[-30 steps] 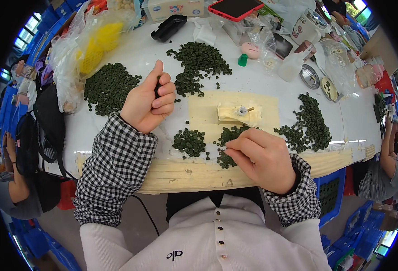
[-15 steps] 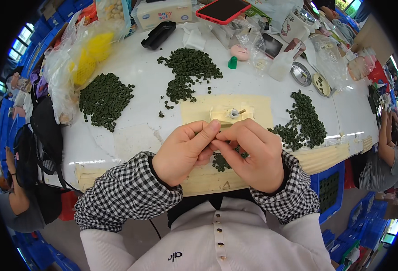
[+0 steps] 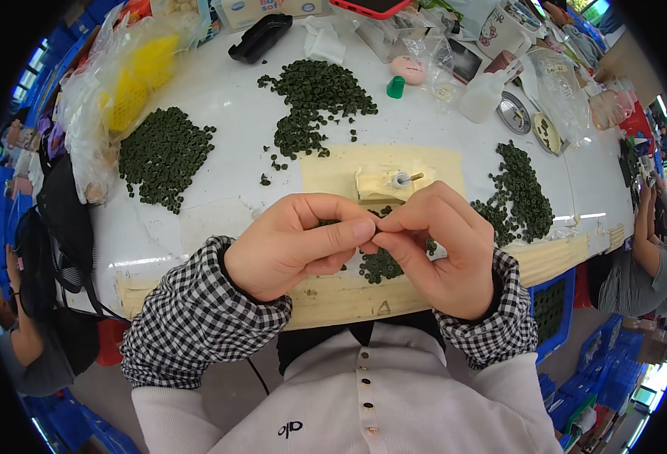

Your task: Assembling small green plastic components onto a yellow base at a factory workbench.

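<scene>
My left hand (image 3: 303, 240) and my right hand (image 3: 443, 246) meet fingertip to fingertip over the near edge of the table. Both are closed in a pinch, and whatever sits between the fingers is too small and hidden to name. Under and just behind the hands lies a small pile of dark green round parts (image 3: 381, 266), partly covered by them. Beyond the fingers stands a cream taped block (image 3: 375, 184) with a white collar and a thin metal pin (image 3: 416, 177) sticking out to the right.
More dark green parts lie in a left pile (image 3: 165, 157), a middle pile (image 3: 318, 94) and a right pile (image 3: 526, 193). A black holder (image 3: 261, 39), a small green cap (image 3: 395, 87), a round tin (image 3: 513, 112) and a white bottle (image 3: 479, 98) stand farther back. Other people work at both sides.
The view has shifted slightly, so the table things sit a little higher. My hands remain pinched together, with the right hand's fingers a bit more spread from the palm.
</scene>
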Motion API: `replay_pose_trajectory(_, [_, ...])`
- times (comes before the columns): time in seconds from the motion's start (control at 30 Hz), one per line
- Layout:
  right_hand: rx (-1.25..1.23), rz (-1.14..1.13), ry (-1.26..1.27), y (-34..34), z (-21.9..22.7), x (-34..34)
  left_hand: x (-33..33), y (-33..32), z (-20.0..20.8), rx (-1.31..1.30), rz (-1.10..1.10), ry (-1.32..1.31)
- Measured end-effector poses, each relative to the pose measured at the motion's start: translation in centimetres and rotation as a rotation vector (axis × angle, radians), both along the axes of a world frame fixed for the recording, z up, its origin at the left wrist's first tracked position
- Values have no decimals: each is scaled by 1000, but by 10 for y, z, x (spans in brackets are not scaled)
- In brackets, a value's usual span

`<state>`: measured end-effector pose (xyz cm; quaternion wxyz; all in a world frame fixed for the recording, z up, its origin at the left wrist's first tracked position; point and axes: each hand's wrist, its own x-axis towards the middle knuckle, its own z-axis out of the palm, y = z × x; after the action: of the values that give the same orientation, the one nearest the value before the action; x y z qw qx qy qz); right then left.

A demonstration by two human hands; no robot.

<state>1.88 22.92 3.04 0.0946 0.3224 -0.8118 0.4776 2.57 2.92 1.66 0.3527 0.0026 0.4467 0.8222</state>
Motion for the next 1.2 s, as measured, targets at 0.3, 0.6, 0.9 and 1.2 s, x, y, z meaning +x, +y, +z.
replay_pose_trajectory(0.3, [32,-34,217,0,-1,3,0,-4,2,-14,-9,-10])
replay_pose_trajectory(0.6, [573,12,188,-8,-30,12,-10,-17,1,-18,244,37])
replay_pose_trajectory(0.9, [1031,91,573,-29,-21,22,-12,-13,0,-41,342,45])
replay_pose_trajectory(1.2, [203,-35,269,-11,-6,5,-6,-11,-2,12,211,33])
